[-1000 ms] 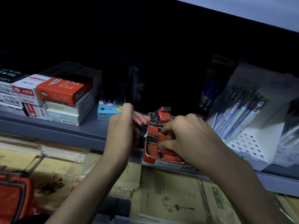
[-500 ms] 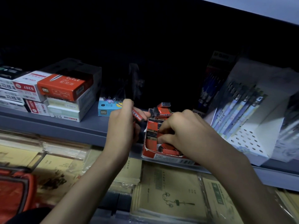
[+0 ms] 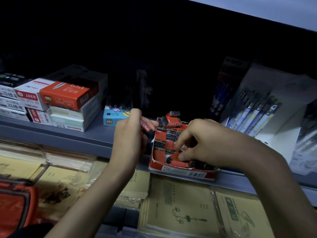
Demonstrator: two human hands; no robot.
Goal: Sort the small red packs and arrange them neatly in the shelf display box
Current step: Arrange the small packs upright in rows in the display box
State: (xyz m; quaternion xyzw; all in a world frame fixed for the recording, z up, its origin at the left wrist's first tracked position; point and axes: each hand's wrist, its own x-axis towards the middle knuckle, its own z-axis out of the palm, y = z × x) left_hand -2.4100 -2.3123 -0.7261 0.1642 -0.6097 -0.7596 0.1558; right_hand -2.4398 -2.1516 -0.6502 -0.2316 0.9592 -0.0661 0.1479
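Left hand [image 3: 127, 134]: fingers curled round one small red pack [image 3: 145, 125], held just left of the display box [image 3: 181, 172] at the shelf [image 3: 96, 134] edge. Pack's long axis slants down-right, toward the box. Right hand [image 3: 207, 145] is nearer, inside the box, fingers bent over loose packs [image 3: 180, 163] at the front. Cannot tell if they pinch one. Stacked packs [image 3: 169, 134] behind lie crosswise.

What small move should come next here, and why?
Probably the right hand should turn the tilted pack it seems to pinch flat into the display box, since packs there lie jumbled; the left hand holds a spare pack ready.
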